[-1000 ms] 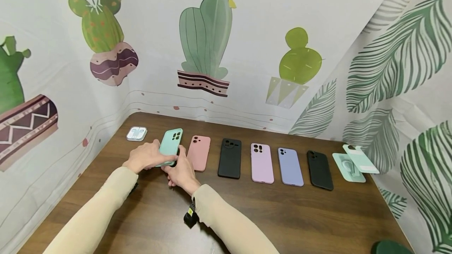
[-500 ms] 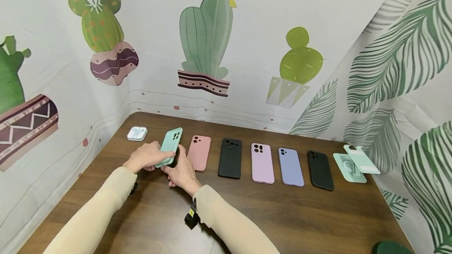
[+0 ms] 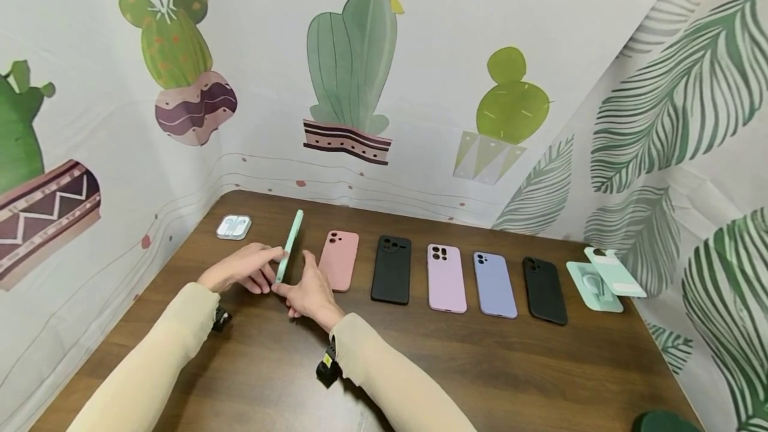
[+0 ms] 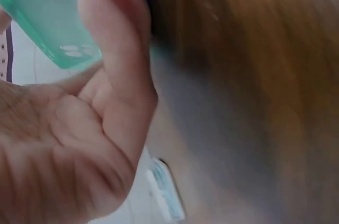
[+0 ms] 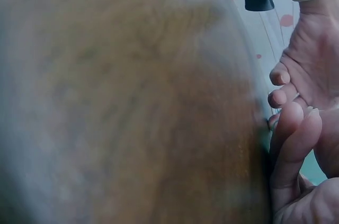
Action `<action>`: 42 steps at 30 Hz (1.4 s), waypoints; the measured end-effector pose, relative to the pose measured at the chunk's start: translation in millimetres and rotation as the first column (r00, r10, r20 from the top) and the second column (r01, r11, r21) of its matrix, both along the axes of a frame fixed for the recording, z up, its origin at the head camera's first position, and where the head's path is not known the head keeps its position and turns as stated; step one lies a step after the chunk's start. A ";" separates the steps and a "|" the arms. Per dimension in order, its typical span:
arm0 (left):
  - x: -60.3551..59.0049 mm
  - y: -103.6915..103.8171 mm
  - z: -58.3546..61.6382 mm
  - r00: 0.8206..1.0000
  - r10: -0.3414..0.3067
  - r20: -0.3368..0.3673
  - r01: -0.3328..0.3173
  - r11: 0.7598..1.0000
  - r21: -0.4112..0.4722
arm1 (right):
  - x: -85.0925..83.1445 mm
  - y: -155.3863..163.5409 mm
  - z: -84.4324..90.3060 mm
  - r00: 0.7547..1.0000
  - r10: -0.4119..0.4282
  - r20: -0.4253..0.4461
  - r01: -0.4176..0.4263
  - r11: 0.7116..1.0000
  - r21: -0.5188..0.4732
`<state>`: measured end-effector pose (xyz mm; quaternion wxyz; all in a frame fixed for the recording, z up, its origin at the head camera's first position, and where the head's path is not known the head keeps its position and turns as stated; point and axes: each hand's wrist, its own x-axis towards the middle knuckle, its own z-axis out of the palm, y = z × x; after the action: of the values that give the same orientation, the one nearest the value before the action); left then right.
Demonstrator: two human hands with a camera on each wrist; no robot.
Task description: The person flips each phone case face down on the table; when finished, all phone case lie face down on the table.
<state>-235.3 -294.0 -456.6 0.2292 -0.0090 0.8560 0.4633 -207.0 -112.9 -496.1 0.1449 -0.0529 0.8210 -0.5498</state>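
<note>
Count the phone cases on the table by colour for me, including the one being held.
Mint green case, pinched on edge between left hand and right hand: 1
Pink: 2
Black: 2
Lavender: 1
Total: 6

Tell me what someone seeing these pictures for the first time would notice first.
Probably the mint green phone case standing on edge at the left of the wooden table, pinched between the left hand and right hand. Next, the row of cases lying flat to its right, from the pink case to the black case.
</note>
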 end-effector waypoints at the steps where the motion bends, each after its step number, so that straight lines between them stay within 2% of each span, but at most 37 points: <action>1: -0.2 -2.6 -1.4 1.000 -0.001 0.015 0.001 1.000 0.031 | 0.0 -0.2 0.1 1.000 0.000 0.005 0.000 1.000 0.005; 4: -0.7 -10.4 -4.9 0.999 -0.017 0.035 0.014 0.996 0.087 | -0.3 -0.5 0.3 1.000 0.001 0.018 -0.001 1.000 0.018; 8: -1.9 -16.7 -7.0 0.999 -0.024 0.027 0.020 0.993 0.113 | -1.8 -1.3 0.8 0.999 -0.002 0.035 0.001 1.000 0.028; 14: -3.7 -22.4 -3.7 0.998 -0.002 -0.057 0.010 0.991 0.136 | -2.6 -3.1 0.9 0.999 -0.015 0.048 0.014 1.000 0.026; 19: -2.6 -25.8 -0.9 0.989 -0.008 -0.147 0.030 0.988 0.149 | -1.7 -3.1 1.4 0.998 -0.020 0.056 0.019 1.000 0.018; 23: -0.6 -28.1 1.0 0.982 0.002 -0.187 0.029 0.986 0.163 | -1.4 -3.0 3.0 0.998 -0.021 0.063 0.020 1.000 0.016; 35: 2.5 -29.6 4.1 0.976 0.022 -0.217 0.020 0.982 0.189 | -3.9 -3.4 3.8 0.998 -0.009 0.061 0.007 0.999 0.034; 42: 2.7 -30.5 1.2 0.972 0.029 -0.235 0.001 0.992 0.125 | -5.2 -4.0 3.0 0.997 -0.010 0.071 0.008 0.999 0.032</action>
<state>-232.6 -324.5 -455.4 0.1226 0.0545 0.8465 0.5152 -212.2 -116.9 -493.1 0.1726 -0.0274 0.8240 -0.5390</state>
